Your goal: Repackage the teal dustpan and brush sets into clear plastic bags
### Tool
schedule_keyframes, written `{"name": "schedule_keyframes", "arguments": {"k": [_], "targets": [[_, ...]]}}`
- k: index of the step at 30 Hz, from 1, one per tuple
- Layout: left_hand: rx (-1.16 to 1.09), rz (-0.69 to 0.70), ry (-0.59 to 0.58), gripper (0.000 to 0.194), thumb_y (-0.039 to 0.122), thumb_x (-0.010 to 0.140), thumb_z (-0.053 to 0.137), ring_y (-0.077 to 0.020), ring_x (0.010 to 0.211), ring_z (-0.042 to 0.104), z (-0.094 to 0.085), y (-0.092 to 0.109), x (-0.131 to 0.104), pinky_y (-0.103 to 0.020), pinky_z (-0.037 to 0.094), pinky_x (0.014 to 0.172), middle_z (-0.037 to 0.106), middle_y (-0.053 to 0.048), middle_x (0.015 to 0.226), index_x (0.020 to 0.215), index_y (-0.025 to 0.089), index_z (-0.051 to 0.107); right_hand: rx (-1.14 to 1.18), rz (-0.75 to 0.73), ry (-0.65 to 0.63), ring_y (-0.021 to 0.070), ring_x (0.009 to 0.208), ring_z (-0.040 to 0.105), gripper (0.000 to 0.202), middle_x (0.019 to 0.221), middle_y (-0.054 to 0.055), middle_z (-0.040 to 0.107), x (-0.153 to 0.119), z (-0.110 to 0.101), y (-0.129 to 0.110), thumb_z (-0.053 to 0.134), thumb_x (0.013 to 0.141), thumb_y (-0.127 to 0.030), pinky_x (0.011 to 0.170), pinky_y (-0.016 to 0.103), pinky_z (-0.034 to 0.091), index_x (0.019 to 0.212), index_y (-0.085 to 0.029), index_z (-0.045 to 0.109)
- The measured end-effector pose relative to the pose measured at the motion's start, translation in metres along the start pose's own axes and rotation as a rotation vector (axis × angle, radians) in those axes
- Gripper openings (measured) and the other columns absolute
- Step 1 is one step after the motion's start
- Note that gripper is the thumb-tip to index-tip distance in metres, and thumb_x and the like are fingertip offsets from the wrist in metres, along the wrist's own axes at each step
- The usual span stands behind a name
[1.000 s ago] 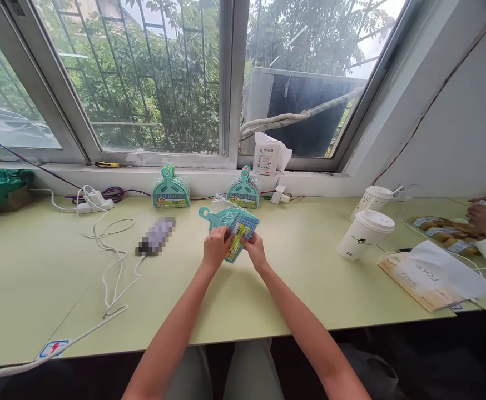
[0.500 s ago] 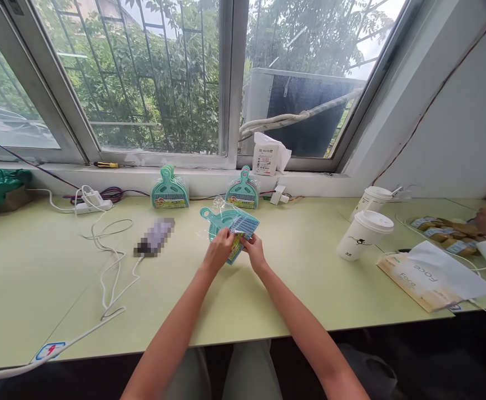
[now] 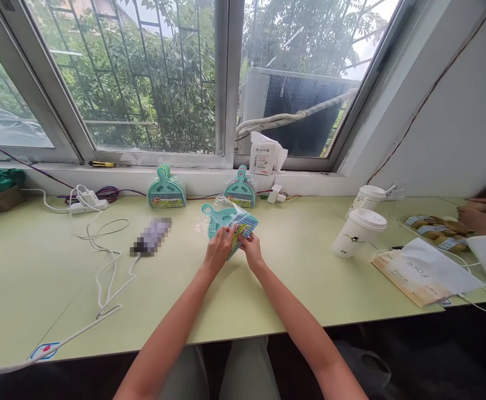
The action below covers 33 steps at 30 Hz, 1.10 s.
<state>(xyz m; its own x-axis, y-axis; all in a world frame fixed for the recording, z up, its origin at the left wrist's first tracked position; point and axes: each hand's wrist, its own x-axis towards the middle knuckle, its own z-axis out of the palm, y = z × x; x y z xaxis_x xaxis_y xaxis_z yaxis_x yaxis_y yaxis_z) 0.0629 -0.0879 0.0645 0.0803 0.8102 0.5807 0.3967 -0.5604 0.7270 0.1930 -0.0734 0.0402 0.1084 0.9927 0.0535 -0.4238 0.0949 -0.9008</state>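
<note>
With the clock dial centred on the teal plastic dustpan-and-brush set [image 3: 217, 218], the thing in hand sits over the pale yellow-green tabletop [image 3: 293, 289], its ringed handle pointing to 10 o'clock. Clear crinkled plastic wrap [image 3: 203, 223] stands out around the handle side, and the blue-bristled brush [image 3: 249, 221] slants across the pan, bearing a yellow-green printed label. Whether the set's lower edge touches the table I cannot tell.

The bare left hand [image 3: 218, 248] is clamped on the set at 7 o'clock, fingers gathered over the label. The bare right hand [image 3: 252, 250] pinches the lower edge at 4 o'clock, thumb on top.

Near 10 o'clock stands a teal wrapped dustpan stack [image 3: 167, 194]; a second teal wrapped stack [image 3: 240, 191] stands just past 12. A pixelated flat rectangular device [image 3: 151, 236] lies at 9 o'clock, and a white lidded paper cup [image 3: 353, 239] stands at 3.
</note>
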Motion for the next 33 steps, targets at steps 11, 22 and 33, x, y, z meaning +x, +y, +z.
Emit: {"name": "schedule_keyframes", "arguments": {"k": [11,22,33], "targets": [[0.080,0.019,0.052,0.018,0.029,0.083,0.057,-0.0332,0.113,0.050,0.002,0.004,-0.002,-0.042,0.043,0.094,0.059,-0.014,0.103,0.095,0.024,0.069,0.101,0.021,0.059,0.0159,0.072,0.066,0.040,0.084,0.003,0.070,0.013,-0.012,0.002,0.082,0.055,-0.033,0.065,0.028,0.056,0.086,-0.018,0.063],[0.367,0.188,-0.005,0.025,0.013,0.083,0.047,-0.0304,0.132,0.038,0.006,0.012,-0.002,-0.055,0.010,0.115,0.056,-0.012,0.128,0.097,0.023,0.066,-0.136,0.064,-0.130,0.0169,0.073,0.066,0.050,0.083,0.003,0.071,0.005,-0.007,-0.009,0.082,0.056,-0.045,0.064,0.029,0.056,0.095,-0.019,0.065],[0.739,0.230,-0.015,0.058,0.010,0.086,0.045,-0.0348,0.142,0.019,0.004,0.009,-0.003,-0.062,0.003,0.113,0.028,-0.014,0.153,0.142,0.026,0.043,-0.173,0.071,-0.199,0.0175,0.071,0.066,0.043,0.080,0.001,0.071,0.003,-0.009,-0.019,0.081,0.057,-0.041,0.064,0.030,0.055,0.092,-0.020,0.067]]}}
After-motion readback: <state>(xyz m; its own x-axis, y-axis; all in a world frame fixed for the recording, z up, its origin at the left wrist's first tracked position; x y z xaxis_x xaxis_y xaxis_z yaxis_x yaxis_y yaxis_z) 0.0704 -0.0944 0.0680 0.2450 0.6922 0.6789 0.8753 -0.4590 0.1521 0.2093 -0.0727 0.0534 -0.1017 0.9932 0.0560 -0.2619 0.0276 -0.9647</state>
